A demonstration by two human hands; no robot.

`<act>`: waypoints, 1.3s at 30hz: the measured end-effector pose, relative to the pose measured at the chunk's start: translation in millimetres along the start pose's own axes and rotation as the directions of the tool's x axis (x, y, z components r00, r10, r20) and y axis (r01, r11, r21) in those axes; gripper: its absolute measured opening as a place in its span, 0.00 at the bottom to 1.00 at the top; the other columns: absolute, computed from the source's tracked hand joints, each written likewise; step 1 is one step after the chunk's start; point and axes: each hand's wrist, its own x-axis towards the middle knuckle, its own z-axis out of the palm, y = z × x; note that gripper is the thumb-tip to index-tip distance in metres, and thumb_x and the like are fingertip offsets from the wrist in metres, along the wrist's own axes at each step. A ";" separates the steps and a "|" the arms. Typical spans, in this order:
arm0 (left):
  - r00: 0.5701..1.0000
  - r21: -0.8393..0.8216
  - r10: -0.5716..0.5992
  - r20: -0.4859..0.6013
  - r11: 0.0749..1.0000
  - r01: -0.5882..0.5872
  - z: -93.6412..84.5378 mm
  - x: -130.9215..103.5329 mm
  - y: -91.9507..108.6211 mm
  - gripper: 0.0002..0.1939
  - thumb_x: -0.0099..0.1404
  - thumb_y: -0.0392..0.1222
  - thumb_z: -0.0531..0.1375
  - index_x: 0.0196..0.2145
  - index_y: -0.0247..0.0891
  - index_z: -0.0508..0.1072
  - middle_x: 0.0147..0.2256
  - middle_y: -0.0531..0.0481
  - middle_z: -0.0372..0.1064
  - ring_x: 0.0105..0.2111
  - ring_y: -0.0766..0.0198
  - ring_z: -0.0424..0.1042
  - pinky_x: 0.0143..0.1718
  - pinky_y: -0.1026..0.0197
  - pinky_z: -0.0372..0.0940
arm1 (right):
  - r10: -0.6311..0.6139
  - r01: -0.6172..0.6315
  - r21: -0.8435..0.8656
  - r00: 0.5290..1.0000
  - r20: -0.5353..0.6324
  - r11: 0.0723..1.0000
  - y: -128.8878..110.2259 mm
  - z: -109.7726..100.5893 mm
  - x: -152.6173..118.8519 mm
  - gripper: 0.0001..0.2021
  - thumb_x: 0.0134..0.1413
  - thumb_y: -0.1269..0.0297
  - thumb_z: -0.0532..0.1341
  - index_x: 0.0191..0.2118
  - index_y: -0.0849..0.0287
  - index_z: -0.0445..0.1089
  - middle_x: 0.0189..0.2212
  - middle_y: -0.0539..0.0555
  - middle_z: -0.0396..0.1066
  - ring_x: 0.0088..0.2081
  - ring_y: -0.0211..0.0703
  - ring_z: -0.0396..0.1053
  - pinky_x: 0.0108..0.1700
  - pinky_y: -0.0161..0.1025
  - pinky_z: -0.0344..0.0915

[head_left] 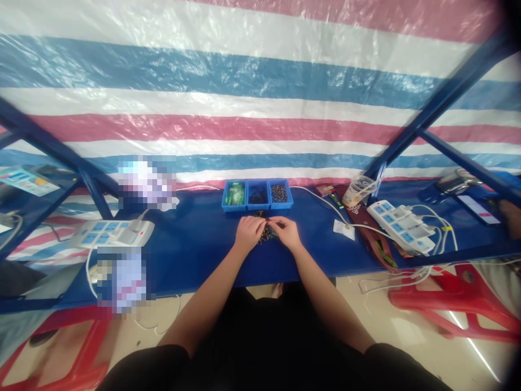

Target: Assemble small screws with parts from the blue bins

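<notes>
My left hand [249,233] and my right hand [286,231] meet over the blue table [195,244], with fingertips pinched close together. Whatever sits between the fingertips is too small to make out. Under and between the hands lies a small pile of dark and metallic parts [267,234]. Just beyond the hands stand three joined blue bins: the left bin holds green and clear pieces [235,194], the middle one dark pieces [258,195], and the right one small round metallic parts [279,193].
Power strips lie at left [112,233] and right [401,227], with white cables. A plastic cup [359,190], a brown strap [370,233], a white packet [344,229] and a phone [478,209] are to the right. Blue frame bars rise on both sides; red stools [456,298] stand below.
</notes>
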 end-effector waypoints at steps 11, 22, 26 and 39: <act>0.996 0.004 0.025 0.091 1.000 -0.026 0.2 3.2 -2.6 0.16 0.73 0.45 0.47 0.43 0.39 0.73 0.39 0.43 0.75 0.39 0.58 0.71 0.43 0.55 0.59 | -0.023 0.021 -0.071 0.999 -0.032 0.997 -4.0 -0.5 -4.6 0.16 0.51 0.57 0.63 0.45 0.58 0.76 0.40 0.55 0.78 0.40 0.43 0.75 0.46 0.41 0.70; 0.997 0.004 0.028 0.075 1.000 -0.029 1.1 2.0 -3.2 0.16 0.72 0.46 0.49 0.43 0.39 0.74 0.37 0.44 0.75 0.37 0.59 0.72 0.43 0.55 0.59 | -0.008 0.002 -0.092 0.998 -0.068 0.996 -4.6 -1.9 -6.1 0.14 0.52 0.55 0.63 0.40 0.58 0.78 0.39 0.55 0.78 0.35 0.42 0.74 0.44 0.40 0.71; 0.996 0.017 0.026 0.089 0.999 -0.027 0.9 2.1 -3.1 0.16 0.72 0.45 0.48 0.42 0.40 0.74 0.36 0.45 0.75 0.37 0.59 0.71 0.43 0.55 0.59 | -0.007 0.002 -0.082 0.998 -0.063 0.997 -3.8 -1.4 -6.3 0.15 0.52 0.55 0.63 0.40 0.58 0.78 0.39 0.55 0.78 0.35 0.42 0.74 0.43 0.40 0.71; 0.992 0.016 0.122 -0.021 0.992 -0.122 5.6 1.3 -5.5 0.12 0.71 0.43 0.51 0.41 0.38 0.73 0.31 0.47 0.74 0.32 0.62 0.70 0.39 0.56 0.59 | -0.035 0.030 -0.065 0.996 -0.077 0.997 2.9 -0.4 -4.5 0.15 0.53 0.54 0.63 0.41 0.58 0.78 0.38 0.55 0.78 0.35 0.44 0.74 0.41 0.40 0.71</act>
